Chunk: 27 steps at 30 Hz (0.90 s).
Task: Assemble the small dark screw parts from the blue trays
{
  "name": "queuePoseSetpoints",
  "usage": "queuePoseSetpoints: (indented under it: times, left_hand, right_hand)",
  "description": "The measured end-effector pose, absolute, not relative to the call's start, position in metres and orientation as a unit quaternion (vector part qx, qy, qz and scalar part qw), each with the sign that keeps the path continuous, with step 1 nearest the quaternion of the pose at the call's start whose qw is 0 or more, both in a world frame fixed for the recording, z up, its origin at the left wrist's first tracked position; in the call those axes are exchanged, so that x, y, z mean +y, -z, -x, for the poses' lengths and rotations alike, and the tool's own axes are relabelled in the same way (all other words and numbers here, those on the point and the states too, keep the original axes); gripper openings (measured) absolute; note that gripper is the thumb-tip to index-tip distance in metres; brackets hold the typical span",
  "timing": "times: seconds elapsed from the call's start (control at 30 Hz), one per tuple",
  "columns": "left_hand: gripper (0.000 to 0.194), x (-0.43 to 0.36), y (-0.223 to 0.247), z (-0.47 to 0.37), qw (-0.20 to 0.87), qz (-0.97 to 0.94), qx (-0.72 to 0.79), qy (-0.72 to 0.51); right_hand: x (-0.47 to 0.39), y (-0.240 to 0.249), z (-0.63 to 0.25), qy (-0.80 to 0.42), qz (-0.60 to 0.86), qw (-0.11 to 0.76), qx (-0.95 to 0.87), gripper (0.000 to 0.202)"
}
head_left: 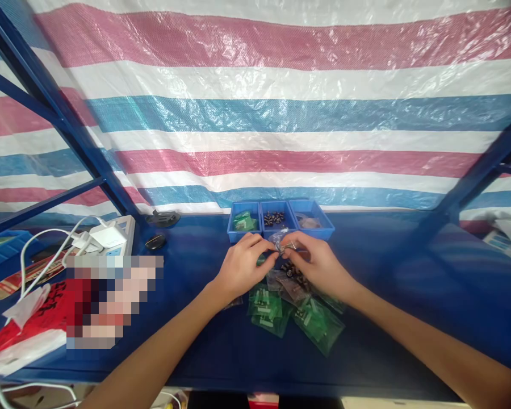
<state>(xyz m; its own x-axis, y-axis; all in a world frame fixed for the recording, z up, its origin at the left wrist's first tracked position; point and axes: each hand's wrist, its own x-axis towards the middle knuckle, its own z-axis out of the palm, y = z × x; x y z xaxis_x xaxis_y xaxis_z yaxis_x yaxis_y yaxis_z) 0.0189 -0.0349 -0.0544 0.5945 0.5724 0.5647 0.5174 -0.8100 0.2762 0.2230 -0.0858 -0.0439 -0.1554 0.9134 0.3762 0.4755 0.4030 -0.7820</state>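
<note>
My left hand and my right hand meet just in front of three blue bins. Fingertips of both pinch a small clear plastic bag; small metallic pieces show at the right fingertips. Below the hands lie green packets and another green packet with small parts inside. Clear bags with brownish contents and loose dark round parts sit between them, partly under my right hand. The left bin holds green packets, the middle bin dark round parts, the right bin clear bags.
On the blue table, a power strip with white chargers and cables stands at the left. Nearby are a black mouse-like object, a red packet and another blue tray. Blue frame posts and a striped sheet bound the back.
</note>
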Motion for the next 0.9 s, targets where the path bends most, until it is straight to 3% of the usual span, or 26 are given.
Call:
queuePoseSetpoints:
  times: [0.27, 0.43, 0.53, 0.67, 0.77, 0.9]
  left_hand:
    - [0.02, -0.02, 0.052, -0.006, 0.018, -0.882, 0.35, -0.316]
    - [0.023, -0.015, 0.057, -0.002, 0.017, -0.893, 0.364, -0.266]
    - [0.025, -0.014, 0.059, -0.002, 0.022, -0.899, 0.36, -0.248]
    - [0.026, -0.013, 0.058, -0.001, 0.024, -0.902, 0.358, -0.242]
    - [0.025, -0.012, 0.056, 0.003, 0.024, -0.907, 0.354, -0.225]
    - [0.029, -0.008, 0.054, 0.009, 0.092, -0.923, 0.333, -0.172]
  right_hand:
    - [-0.056, 0.033, -0.273, -0.03, 0.575, 0.454, -0.68, 0.023]
    - [-0.034, 0.052, -0.301, 0.094, 0.622, 0.341, -0.699, 0.047]
    - [-0.038, 0.055, -0.295, 0.142, 0.617, 0.313, -0.707, 0.042]
    - [-0.06, 0.047, -0.264, 0.113, 0.536, 0.312, -0.776, 0.028]
    - [-0.076, 0.049, -0.241, 0.034, 0.496, 0.238, -0.835, 0.022]
    - [-0.087, 0.062, -0.225, 0.016, 0.483, 0.155, -0.862, 0.023]
